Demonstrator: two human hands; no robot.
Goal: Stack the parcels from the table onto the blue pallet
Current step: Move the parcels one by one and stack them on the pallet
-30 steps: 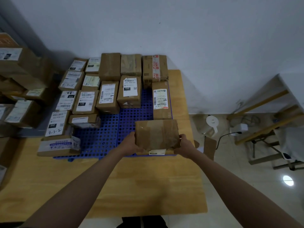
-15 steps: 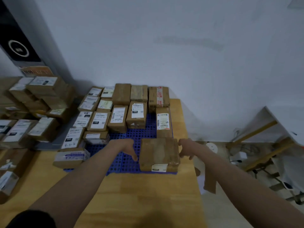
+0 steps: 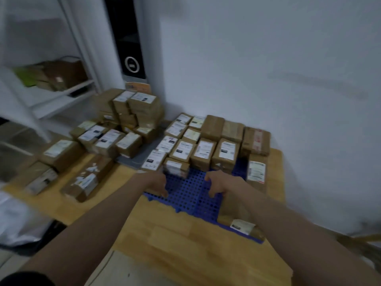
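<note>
Left hand (image 3: 157, 183) and right hand (image 3: 218, 185), fingers loosely curled and holding nothing, hover above the blue pallet (image 3: 186, 195); a brown parcel (image 3: 237, 211) sits at its right corner on the desk (image 3: 185, 244).

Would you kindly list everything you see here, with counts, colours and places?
pallet: one, blue, on the table's right half
table: one, light wood, under everything
pallet parcels: well over a dozen, brown, in rows on the pallet's far side and right edge
table parcels: many, brown, piled left of the pallet
shelf: one, white, far left
wall: white, behind
left hand: empty, over the pallet's near edge
right hand: empty, over the pallet
</note>
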